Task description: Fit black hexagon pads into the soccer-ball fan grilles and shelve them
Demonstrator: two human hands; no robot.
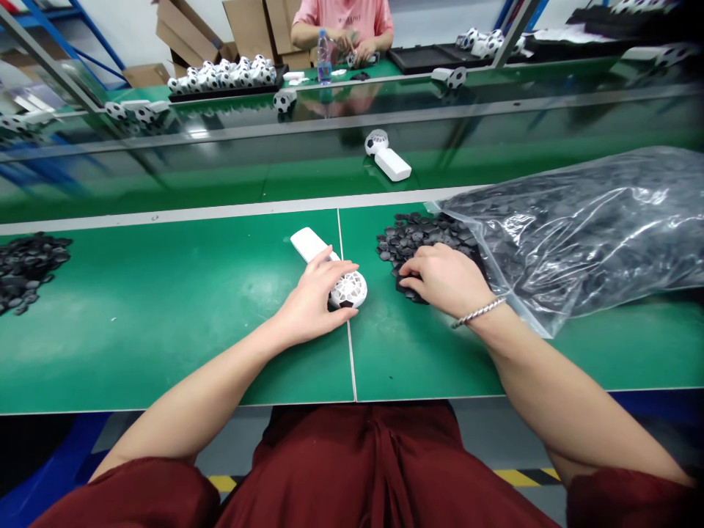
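Green workbench [165,352] beneath both hands. Right of the right hand [445,279], clear plastic bag [583,235] of black pieces, open end spilling onto a heap [423,238] under that palm. Fingers loosely curled on the pieces, any pinch hidden. Far left of the left hand [313,297], second black heap [27,268]. Left hand curved, nearly closed around the round white head of a handheld fan [349,288], white handle [311,246] angling away past the fingers. Beaded silver bracelet [478,312] on the right wrist.

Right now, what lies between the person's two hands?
Head view: a white fan touching the left hand, then green bench up to the right hand.
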